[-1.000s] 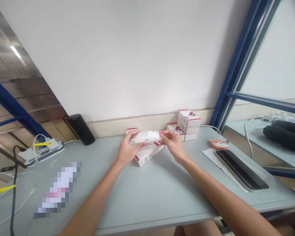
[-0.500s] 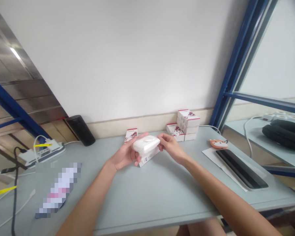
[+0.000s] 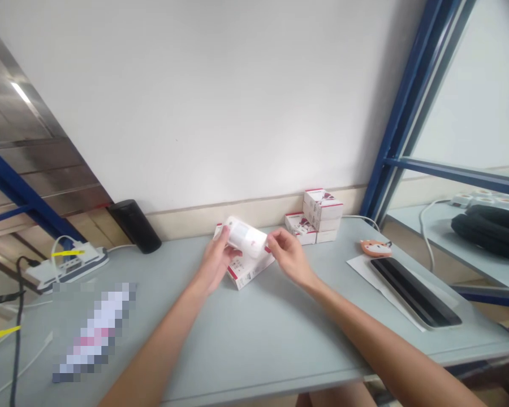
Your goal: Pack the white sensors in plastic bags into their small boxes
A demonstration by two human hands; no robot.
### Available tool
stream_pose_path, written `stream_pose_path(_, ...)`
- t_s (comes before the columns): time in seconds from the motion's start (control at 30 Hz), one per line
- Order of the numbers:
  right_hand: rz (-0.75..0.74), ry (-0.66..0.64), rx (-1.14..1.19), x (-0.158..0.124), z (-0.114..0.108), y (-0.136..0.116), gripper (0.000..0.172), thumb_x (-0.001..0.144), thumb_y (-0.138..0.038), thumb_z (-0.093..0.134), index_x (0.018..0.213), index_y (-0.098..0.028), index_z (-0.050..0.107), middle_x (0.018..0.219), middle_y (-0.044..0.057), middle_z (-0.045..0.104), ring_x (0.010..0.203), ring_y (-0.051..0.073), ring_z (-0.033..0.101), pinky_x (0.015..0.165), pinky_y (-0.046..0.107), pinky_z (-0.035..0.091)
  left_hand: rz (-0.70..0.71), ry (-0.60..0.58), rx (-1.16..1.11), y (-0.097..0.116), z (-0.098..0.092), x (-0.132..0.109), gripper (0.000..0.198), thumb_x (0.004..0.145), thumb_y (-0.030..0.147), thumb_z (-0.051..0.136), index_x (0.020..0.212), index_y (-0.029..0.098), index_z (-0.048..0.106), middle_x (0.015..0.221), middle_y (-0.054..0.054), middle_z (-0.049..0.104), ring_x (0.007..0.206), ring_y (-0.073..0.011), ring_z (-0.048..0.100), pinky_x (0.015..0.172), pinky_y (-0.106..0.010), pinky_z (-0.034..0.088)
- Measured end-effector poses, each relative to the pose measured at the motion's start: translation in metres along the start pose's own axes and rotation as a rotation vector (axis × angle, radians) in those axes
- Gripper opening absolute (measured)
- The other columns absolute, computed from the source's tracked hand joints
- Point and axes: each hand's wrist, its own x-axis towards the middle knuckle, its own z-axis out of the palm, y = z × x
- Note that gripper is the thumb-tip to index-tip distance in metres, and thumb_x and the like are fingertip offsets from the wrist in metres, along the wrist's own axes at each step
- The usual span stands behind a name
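My left hand [image 3: 215,257] is closed around the left end of a white rounded plastic device [image 3: 246,237] that looks like a motion sensor, thumb on its front face. The device is tilted, with a smooth lens-like panel and a small reddish mark near its right end. At that right end, my right hand [image 3: 289,254] pinches thumb and fingers together; what is between the fingertips is too small to make out. Below the device, a white and red printed box [image 3: 244,275] lies on the table, partly covered by the device and my left hand.
Similar white and red boxes [image 3: 322,210] are stacked against the wall. On the right, a phone-like black slab [image 3: 415,291] lies over white paper beside an orange animal-face item [image 3: 375,247]. A black cylinder [image 3: 136,226], a power strip [image 3: 72,263] and a pixelated item [image 3: 95,333] are left.
The white device has been turned so its front panel and mark show, with its left end raised. My left hand has moved from beneath it to its left end; my right hand stays by its right end.
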Motion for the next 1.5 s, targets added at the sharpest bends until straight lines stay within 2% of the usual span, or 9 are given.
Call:
stream_pose_path(0.17,-0.352,-0.121,-0.498,-0.008,0.001,-0.008,0.035,0.101,-0.050,0.058,0.080,-0.022,0.056,0.081,0.002,0.061,0.068,0.015,0.051,0.065,0.030,0.036,-0.159,0.040,-0.110,0.009,0.004,-0.005,0.054,0.086,0.060,0.076,0.126,0.025,0.068,0.110,-0.003,0.071,0.085,-0.0147,0.066,0.070,-0.023,0.054)
stream_pose_path(0.3,-0.176,-0.165,-0.759,-0.006,-0.005,-0.008,0.047,0.087,-0.068,0.071,0.099,-0.023,0.061,0.092,0.004,0.066,0.071,0.018,0.058,0.063,0.031,0.041,-0.239,0.002,0.044,0.014,-0.004,-0.007,0.056,0.086,0.064,0.073,0.127,0.026,0.068,0.113,-0.004,0.073,0.092,-0.0187,0.068,0.069,-0.024,0.054)
stream_pose_path(0.4,-0.240,-0.194,-0.795,-0.005,-0.009,-0.001,0.089,0.066,-0.071,0.087,0.136,-0.026,0.055,0.135,0.017,0.058,0.100,0.030,0.067,0.078,0.042,0.056,-0.274,-0.066,0.208,0.012,-0.009,-0.009,0.058,0.085,0.067,0.072,0.125,0.025,0.068,0.111,-0.006,0.075,0.097,-0.0232,0.070,0.074,-0.028,0.055)
stream_pose_path(0.5,-0.477,-0.282,-0.798,-0.006,-0.009,0.005,0.106,0.067,-0.058,0.092,0.156,-0.033,0.041,0.164,0.018,0.033,0.143,0.039,0.048,0.107,0.053,0.052,-0.222,-0.175,0.392,0.008,-0.011,-0.012,0.061,0.085,0.068,0.072,0.124,0.021,0.068,0.101,-0.009,0.075,0.090,-0.0247,0.070,0.073,-0.031,0.054)
stream_pose_path(0.6,-0.536,-0.317,-0.827,-0.006,-0.009,0.003,0.100,0.079,-0.046,0.087,0.162,-0.036,0.032,0.170,0.013,0.029,0.153,0.038,0.036,0.118,0.056,0.044,-0.137,-0.271,0.435,0.008,-0.010,-0.013,0.064,0.086,0.068,0.071,0.127,0.018,0.067,0.104,-0.010,0.075,0.089,-0.0243,0.069,0.075,-0.033,0.054)
stream_pose_path(0.77,-0.390,-0.212,-0.786,-0.001,-0.015,-0.008,0.095,0.082,-0.050,0.080,0.163,-0.036,0.032,0.170,0.012,0.030,0.140,0.038,0.053,0.106,0.052,0.055,0.021,-0.278,0.393,0.008,-0.004,-0.007,0.067,0.096,0.069,0.056,0.138,0.017,0.062,0.126,-0.016,0.071,0.108,-0.0287,0.068,0.092,-0.038,0.054)
stream_pose_path(0.93,-0.236,-0.069,-0.835,0.008,-0.022,-0.003,0.094,0.077,-0.047,0.083,0.159,-0.035,0.038,0.166,0.013,0.035,0.135,0.038,0.056,0.093,0.049,0.060,0.331,-0.111,0.992,-0.012,-0.007,-0.003,0.054,0.101,0.063,0.047,0.133,0.024,0.067,0.138,-0.013,0.066,0.133,-0.0330,0.055,0.112,-0.048,0.042)
stream_pose_path(1.2,0.112,0.140,-0.798,0.017,-0.035,0.013,0.084,0.074,-0.049,0.081,0.149,-0.025,0.054,0.159,0.019,0.037,0.108,0.035,0.069,0.089,0.050,0.059,0.295,-0.301,1.257,-0.019,-0.011,-0.011,0.057,0.094,0.044,0.065,0.149,0.036,0.054,0.139,-0.007,0.068,0.123,-0.0333,0.064,0.099,-0.044,0.050)
stream_pose_path(1.5,0.075,0.185,-0.343,0.023,-0.032,0.010,0.043,0.071,-0.048,0.084,0.104,-0.022,0.075,0.125,0.009,0.053,0.112,0.024,0.065,0.107,0.044,0.055,0.403,-0.192,1.212,-0.025,-0.008,-0.007,0.063,0.084,0.045,0.077,0.142,0.030,0.059,0.135,-0.008,0.069,0.125,-0.0331,0.063,0.107,-0.046,0.048)
